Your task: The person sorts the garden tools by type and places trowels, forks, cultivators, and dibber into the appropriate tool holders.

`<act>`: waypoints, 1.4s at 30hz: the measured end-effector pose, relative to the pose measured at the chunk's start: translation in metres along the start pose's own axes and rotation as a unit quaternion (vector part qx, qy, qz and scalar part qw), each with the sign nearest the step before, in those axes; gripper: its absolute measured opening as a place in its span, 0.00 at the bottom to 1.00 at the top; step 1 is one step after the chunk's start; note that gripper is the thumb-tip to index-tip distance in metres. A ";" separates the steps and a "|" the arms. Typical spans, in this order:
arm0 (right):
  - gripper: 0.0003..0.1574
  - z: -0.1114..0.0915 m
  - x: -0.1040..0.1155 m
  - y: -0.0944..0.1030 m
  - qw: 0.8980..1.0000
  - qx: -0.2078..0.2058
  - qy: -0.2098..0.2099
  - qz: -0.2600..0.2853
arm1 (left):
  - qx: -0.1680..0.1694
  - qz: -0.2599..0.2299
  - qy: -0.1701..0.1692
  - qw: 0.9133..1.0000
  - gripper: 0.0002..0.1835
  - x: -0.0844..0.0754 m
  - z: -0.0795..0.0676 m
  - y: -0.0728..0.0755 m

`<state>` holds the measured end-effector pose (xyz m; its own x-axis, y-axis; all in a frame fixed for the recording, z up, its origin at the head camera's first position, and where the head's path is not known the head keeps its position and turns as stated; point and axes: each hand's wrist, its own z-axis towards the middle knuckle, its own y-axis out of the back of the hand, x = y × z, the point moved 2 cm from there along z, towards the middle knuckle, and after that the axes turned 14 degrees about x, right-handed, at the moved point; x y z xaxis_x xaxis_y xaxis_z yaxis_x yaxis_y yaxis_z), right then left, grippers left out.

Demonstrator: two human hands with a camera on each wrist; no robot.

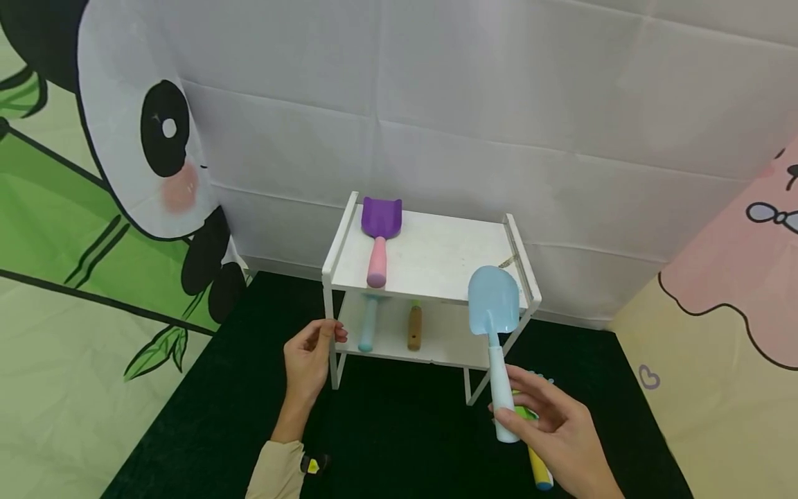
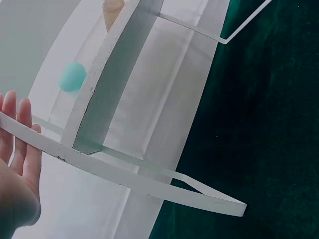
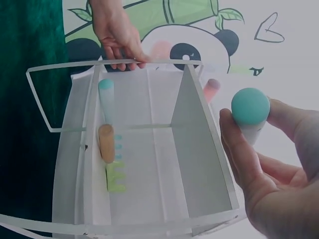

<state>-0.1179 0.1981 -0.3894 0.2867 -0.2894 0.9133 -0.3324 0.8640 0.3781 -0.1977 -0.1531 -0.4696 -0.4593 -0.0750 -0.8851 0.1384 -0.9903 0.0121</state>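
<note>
My right hand (image 1: 551, 423) grips the pale handle of a light blue toy shovel (image 1: 494, 301), its blade up, in front of the shelf's right side. In the right wrist view the handle's teal end (image 3: 250, 106) faces the camera. My left hand (image 1: 308, 360) holds the left leg of the white two-tier shelf (image 1: 445, 242), fingers around the bar (image 2: 99, 172). On the top board lies a purple shovel (image 1: 381, 218) with a pink handle. A light blue handle (image 1: 369, 326) and a wooden-handled green rake (image 3: 115, 177) lie on the lower board.
A yellow-handled tool (image 1: 539, 468) with green on it is partly hidden behind my right hand. Dark green carpet (image 1: 399, 436) covers the floor. A white cloth wall (image 1: 449, 138) stands behind the shelf, with printed panels at both sides.
</note>
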 end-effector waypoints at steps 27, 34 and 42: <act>0.27 0.050 0.029 0.003 0.997 0.055 0.046 0.007 | -0.005 0.002 0.006 1.000 0.11 -0.006 -0.001 -0.001; 0.26 0.065 0.035 0.004 0.998 0.059 0.019 0.022 | -0.013 0.008 0.002 1.000 0.10 0.009 -0.001 0.001; 0.28 0.080 0.040 0.006 0.996 0.065 -0.028 0.052 | -0.008 0.005 0.001 1.000 0.10 0.027 0.000 0.004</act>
<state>-0.1801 0.1592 -0.3390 0.1961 -0.2273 0.9539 -0.4727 0.8304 0.2950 -0.2098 -0.1587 -0.4935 -0.4567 -0.0842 -0.8856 0.1573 -0.9875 0.0128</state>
